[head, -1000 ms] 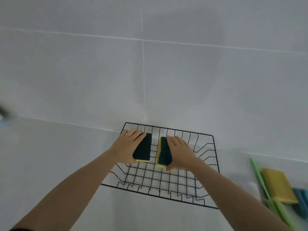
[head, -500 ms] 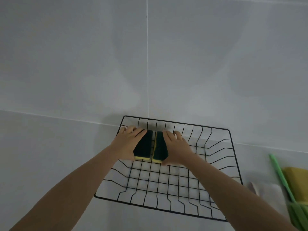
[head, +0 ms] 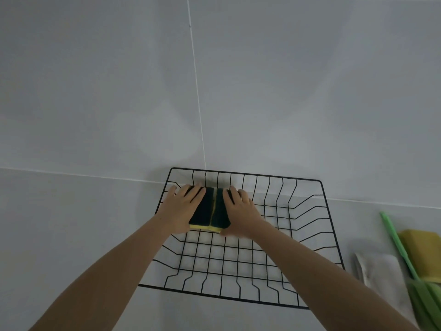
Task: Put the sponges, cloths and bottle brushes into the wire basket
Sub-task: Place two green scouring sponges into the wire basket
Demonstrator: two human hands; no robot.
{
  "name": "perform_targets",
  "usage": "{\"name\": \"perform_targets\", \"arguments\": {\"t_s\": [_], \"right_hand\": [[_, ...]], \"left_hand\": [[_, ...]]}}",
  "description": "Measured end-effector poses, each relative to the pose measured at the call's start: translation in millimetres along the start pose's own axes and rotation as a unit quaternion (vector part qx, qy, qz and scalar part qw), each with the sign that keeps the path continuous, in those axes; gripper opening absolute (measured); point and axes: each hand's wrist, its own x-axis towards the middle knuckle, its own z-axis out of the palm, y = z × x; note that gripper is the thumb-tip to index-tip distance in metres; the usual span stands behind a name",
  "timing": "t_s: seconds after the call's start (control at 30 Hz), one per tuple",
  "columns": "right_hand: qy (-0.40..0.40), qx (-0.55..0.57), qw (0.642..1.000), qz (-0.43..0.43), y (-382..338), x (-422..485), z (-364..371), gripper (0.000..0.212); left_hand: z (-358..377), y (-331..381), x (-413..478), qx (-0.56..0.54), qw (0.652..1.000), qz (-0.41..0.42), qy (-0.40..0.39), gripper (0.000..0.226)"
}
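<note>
A black wire basket [head: 327, 211] sits on the white counter against the tiled wall. Inside its far left corner two yellow sponges with dark green scouring tops lie side by side, touching. My left hand [head: 181, 209] grips the left sponge [head: 202, 212] and my right hand [head: 239, 212] grips the right sponge [head: 220, 215]. To the right of the basket lie a green bottle brush [head: 401, 249], a yellow sponge [head: 422, 252] and a white cloth [head: 381, 273].
The tiled wall rises directly behind the basket. The white counter [head: 71, 235] stretches to the left of the basket and along its front. The items on the right run off the frame's edge.
Both hands have brought the two sponges together and lower into the basket's far left corner; the gap between them has closed. The camera has tilted, so the basket appears larger.
</note>
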Motion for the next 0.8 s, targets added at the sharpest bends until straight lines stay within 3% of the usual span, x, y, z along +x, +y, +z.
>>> {"name": "perform_targets", "arguments": {"t_s": [0.17,0.43,0.53,0.8], "right_hand": [[-0.008,0.007,1.000,-0.004,-1,-9,-4,0.111],[0.013,-0.004,1.000,-0.004,14,-60,-43,0.111],[0.033,-0.012,0.999,0.013,34,-93,-59,0.107],[0.083,0.020,0.990,0.108,105,-196,-75,0.105]], "left_hand": [[-13,10,-12,-0.017,1.000,-0.006,-0.017,0.096],[-55,37,-35,-0.074,0.994,-0.002,0.086,0.109],[-73,56,-42,-0.083,0.995,-0.011,0.050,0.105],[-118,146,-44,-0.094,0.993,0.033,0.059,0.106]]}}
